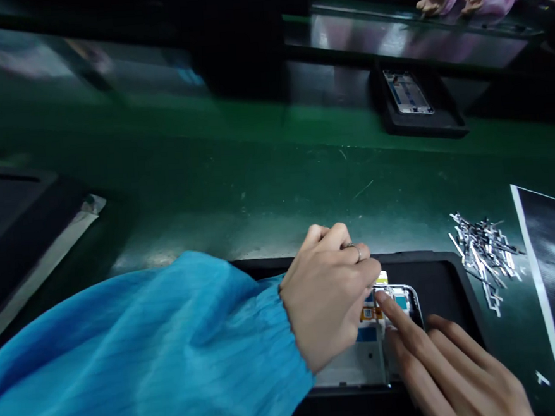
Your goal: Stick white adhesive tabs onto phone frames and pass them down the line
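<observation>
A left hand [329, 296] in a bright blue, elastic-cuffed fabric sleeve [188, 360] curls inward over a silver-edged, rectangular phone frame [350, 364], its fingertips hidden, so whether it grips anything cannot be told. The right hand [454, 367], loosely open, touches the frame's upper part with an extended index fingertip. The frame lies in a shallow black tray [447, 285], partly beneath the left hand and beside the right, on a glossy green tabletop [258, 203] near a heap of thin silvery strips [486, 250].
</observation>
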### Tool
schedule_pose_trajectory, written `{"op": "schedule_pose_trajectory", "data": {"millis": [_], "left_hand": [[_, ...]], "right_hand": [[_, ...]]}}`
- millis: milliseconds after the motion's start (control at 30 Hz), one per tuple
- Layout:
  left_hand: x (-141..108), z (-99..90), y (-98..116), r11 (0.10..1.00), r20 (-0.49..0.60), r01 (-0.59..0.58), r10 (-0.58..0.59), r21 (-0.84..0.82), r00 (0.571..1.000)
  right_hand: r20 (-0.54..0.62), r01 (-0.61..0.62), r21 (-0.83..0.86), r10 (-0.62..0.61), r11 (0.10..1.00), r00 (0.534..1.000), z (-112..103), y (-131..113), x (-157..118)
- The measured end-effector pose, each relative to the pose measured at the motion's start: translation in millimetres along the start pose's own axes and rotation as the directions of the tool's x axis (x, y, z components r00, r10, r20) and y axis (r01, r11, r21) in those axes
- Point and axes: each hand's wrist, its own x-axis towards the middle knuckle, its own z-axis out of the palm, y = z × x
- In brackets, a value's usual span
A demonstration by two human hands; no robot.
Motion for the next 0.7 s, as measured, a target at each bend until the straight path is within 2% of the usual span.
{"op": "schedule_pose_trajectory", "data": {"millis": [67, 167, 267, 400, 500, 700], "left_hand": [[6.5, -3.1, -0.9, 0.999, 0.075, -0.017, 0.015, 0.027, 0.997], [15.0, -7.9, -1.7, 0.998, 0.187, -0.028, 0.017, 0.052, 0.982], [17.8, -14.3, -3.2, 0.999, 0.259, -0.02, 0.009, 0.038, 0.966], [11.9, -27.7, -9.3, 0.999, 0.223, -0.02, 0.009, 0.048, 0.975], [5.3, -33.4, -14.5, 0.995, 0.185, 0.02, -0.037, 0.095, 0.982], [0.9, -21.2, -18.7, 0.996, 0.185, 0.079, -0.071, -0.033, 0.98]], "right_hand": [[-0.027, 0.009, 0.01, -0.008, 1.0, 1.0, 1.3, 0.4, 0.2], [-0.003, 0.0, 0.046, 0.0, 0.999, 1.0, 3.8, 1.7, 2.0], [-0.004, -0.003, 0.058, 0.003, 0.998, 1.0, 5.2, 3.5, 6.8], [-0.016, 0.008, 0.064, -0.007, 0.998, 1.0, 5.5, 5.5, 11.8], [0.009, 0.039, 0.051, -0.039, 0.998, 0.999, 4.9, 5.2, 11.4], [0.083, 0.018, -0.022, -0.016, 1.0, 0.996, 0.1, -0.3, 10.0]]}}
